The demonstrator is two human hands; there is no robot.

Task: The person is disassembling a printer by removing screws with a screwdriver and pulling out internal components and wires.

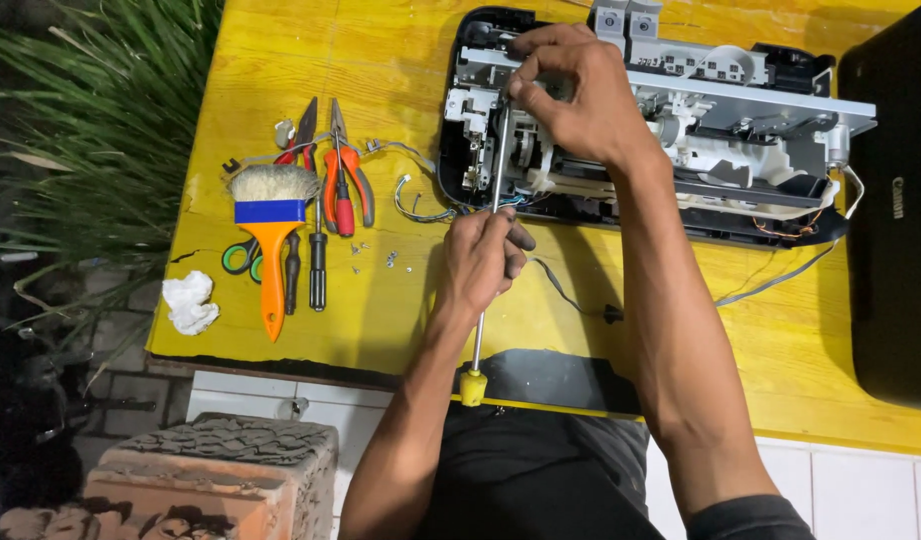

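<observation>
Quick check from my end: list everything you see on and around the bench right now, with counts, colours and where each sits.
Opened printer chassis: one, black and grey, table top right.
Long metal screwdriver with yellow end: one, upright from table edge into the chassis.
Orange-handled paintbrush with blue band: one, table left.
Orange-handled pliers: one, right of brush.
Loose small screws: several, silver, mid-table.
Crumpled white tissue: one, left corner.
Yellow wooden table: one.
Left hand: grips screwdriver shaft.
Right hand: on the chassis, by the screwdriver tip.
</observation>
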